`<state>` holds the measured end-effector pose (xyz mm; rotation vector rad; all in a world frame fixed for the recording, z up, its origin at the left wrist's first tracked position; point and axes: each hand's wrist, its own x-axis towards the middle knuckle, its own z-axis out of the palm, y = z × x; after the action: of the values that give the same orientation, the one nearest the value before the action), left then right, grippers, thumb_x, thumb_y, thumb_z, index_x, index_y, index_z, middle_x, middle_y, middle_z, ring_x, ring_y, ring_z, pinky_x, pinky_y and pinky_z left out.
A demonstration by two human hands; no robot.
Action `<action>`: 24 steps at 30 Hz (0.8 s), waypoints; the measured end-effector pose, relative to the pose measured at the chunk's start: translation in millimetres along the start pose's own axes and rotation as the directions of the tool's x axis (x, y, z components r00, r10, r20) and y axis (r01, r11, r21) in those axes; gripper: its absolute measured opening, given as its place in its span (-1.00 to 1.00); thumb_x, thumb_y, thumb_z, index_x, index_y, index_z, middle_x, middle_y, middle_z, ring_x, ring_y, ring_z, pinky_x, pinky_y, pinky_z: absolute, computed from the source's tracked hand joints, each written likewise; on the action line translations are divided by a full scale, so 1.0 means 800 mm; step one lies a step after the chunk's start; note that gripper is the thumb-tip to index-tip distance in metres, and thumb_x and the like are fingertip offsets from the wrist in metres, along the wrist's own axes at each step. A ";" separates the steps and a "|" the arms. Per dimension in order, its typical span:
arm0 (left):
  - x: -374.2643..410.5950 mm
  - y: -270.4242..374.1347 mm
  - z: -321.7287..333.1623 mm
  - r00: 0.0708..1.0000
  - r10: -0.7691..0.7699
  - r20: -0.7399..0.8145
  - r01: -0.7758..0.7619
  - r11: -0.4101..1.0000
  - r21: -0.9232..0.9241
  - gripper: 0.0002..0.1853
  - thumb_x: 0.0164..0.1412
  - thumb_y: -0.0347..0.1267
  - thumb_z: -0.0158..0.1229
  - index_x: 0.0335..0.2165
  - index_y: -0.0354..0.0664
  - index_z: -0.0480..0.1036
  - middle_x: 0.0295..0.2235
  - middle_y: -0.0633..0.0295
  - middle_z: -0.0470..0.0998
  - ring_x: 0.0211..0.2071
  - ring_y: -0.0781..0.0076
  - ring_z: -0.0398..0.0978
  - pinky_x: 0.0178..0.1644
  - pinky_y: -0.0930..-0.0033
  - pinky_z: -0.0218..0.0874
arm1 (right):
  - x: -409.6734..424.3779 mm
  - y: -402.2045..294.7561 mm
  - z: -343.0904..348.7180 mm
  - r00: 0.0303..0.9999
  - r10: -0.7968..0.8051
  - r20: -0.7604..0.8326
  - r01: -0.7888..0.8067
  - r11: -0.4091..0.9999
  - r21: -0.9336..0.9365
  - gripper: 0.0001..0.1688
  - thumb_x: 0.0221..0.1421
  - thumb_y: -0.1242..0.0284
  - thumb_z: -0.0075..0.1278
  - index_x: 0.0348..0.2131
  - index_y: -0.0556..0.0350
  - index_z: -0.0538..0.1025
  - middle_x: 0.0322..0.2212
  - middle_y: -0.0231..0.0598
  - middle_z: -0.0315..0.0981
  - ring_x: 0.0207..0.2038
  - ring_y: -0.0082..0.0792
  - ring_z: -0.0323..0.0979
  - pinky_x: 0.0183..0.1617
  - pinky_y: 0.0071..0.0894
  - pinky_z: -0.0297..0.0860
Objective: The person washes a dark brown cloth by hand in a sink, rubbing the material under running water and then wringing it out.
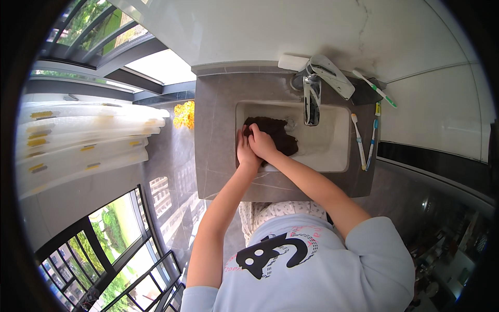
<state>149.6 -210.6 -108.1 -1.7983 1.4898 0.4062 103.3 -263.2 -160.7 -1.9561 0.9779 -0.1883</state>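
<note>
A dark brown cloth (278,134), crumpled and apparently wet, lies in the left half of a white rectangular sink (331,156). At its left end, my left hand (247,150) presses against the cloth near the sink's left wall. My right hand (261,142) overlaps the left, its curled fingers gripping a fold of the cloth. Part of the fabric is hidden beneath both hands. Over the basin, right of the cloth, reaches a chrome faucet (312,99) with its lever turned to the right. Whether water runs from it cannot be told.
Two toothbrushes (359,144) (372,144) lie on the grey stone countertop (216,136) right of the sink. Another toothbrush (376,89) rests across a dark holder behind them. A white block (292,62) is beside the faucet. Yellow flowers (184,115) and a curtain (89,136) are at left.
</note>
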 end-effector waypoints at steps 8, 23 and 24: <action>0.008 0.014 0.014 0.996 -0.073 -0.050 0.073 0.997 -0.014 -0.07 -0.03 0.24 -0.43 0.09 -0.27 -0.20 0.15 0.13 -0.28 0.17 0.26 -0.48 0.17 0.15 -0.71 | 0.009 0.073 -0.032 0.995 0.025 0.099 0.032 0.847 -0.531 -0.58 -0.02 0.41 -0.29 -0.09 -0.03 0.22 -0.46 -0.07 0.43 -0.47 -0.02 0.42 -0.37 -0.10 0.32; 0.014 0.007 0.021 0.977 -0.007 -0.215 -0.017 0.994 -0.106 -0.15 -0.01 0.12 -0.22 0.07 -0.32 -0.08 0.12 0.08 -0.13 0.14 0.11 -0.24 0.17 0.10 -0.50 | -0.034 0.152 -0.202 0.995 0.084 -0.053 -0.100 0.851 -0.516 -0.81 -0.09 0.45 -0.16 -0.36 0.04 0.33 -0.53 -0.05 0.36 -0.43 -0.04 0.35 -0.40 -0.10 0.26; 0.014 0.004 0.018 0.960 0.023 -0.281 -0.064 0.989 -0.136 -0.19 -0.01 0.07 -0.17 0.06 -0.28 -0.06 0.10 0.08 -0.09 0.12 0.09 -0.17 0.15 0.08 -0.42 | -0.041 0.157 -0.210 0.990 0.051 -0.129 -0.099 0.913 -0.397 -0.78 -0.12 0.54 -0.16 -0.35 0.07 0.31 -0.45 -0.06 0.34 -0.42 -0.03 0.33 -0.40 -0.11 0.27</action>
<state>152.4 -208.0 -126.2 -2.0038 1.7332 0.2965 -70.6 -385.5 -154.9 -2.2956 1.2438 -0.0578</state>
